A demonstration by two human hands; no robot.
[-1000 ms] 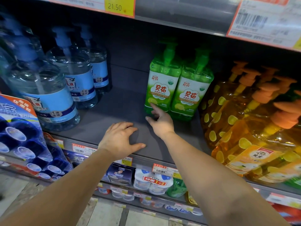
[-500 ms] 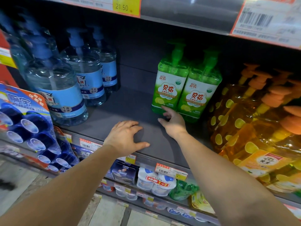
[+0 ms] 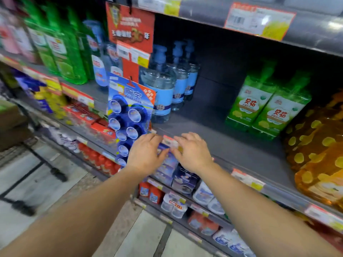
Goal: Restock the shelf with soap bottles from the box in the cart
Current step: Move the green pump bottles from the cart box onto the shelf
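Two green soap bottles [image 3: 267,106] with white labels stand side by side at the back of the dark grey shelf [image 3: 213,134], right of a bare stretch of it. My left hand [image 3: 146,154] and my right hand [image 3: 193,151] hover close together over the shelf's front edge, both empty with loosely bent fingers. A brown box [image 3: 11,125] shows blurred at the far left, where part of a dark cart frame [image 3: 46,160] stands on the floor.
Clear blue-labelled pump bottles [image 3: 163,89] stand left on the shelf. Orange pump bottles [image 3: 319,145] fill the right. A hanging blue card of round blocks [image 3: 128,119] dangles before the shelf edge. Lower shelves hold small packs; green bottles [image 3: 63,51] stand farther left.
Both hands have drawn back from the shelf surface to its front edge; the right hand left the green bottle's base. The view has swung left, bringing the cart side in.
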